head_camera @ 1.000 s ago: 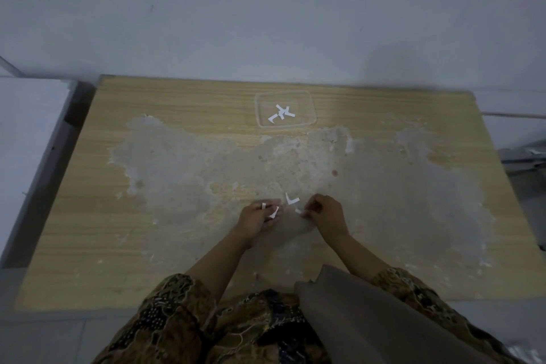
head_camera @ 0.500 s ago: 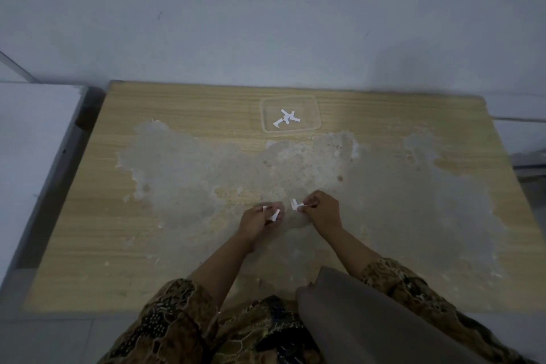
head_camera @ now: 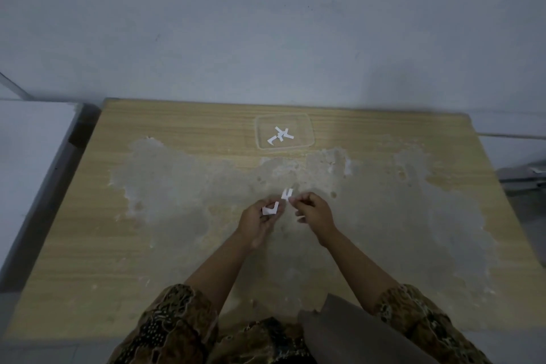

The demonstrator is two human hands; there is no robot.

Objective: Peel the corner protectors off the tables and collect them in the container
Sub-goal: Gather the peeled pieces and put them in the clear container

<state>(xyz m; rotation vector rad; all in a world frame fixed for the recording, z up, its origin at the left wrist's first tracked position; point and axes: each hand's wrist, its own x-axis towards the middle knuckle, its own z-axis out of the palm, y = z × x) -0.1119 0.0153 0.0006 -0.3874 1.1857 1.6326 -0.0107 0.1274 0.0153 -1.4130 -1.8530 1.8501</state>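
Note:
Over the middle of the wooden table (head_camera: 165,245), my left hand (head_camera: 257,220) pinches a small white L-shaped corner protector (head_camera: 270,210). My right hand (head_camera: 314,211) pinches another white protector (head_camera: 287,194) by its lower end, so the piece sticks up past the fingertips. The two hands are close together but do not touch. A clear shallow container (head_camera: 283,118) sits at the far middle of the table, with a few white protectors (head_camera: 280,136) lying inside it.
The tabletop has a wide grey patch (head_camera: 183,186) where the wood finish is worn off. A grey wall (head_camera: 266,23) stands right behind the table. A white surface (head_camera: 26,151) adjoins on the left across a dark gap. A grey object (head_camera: 520,177) sits at the right edge.
The protector that lay on the table between my hands is now lifted in my right hand. My left hand has turned its piece up. Both hands moved slightly forward.

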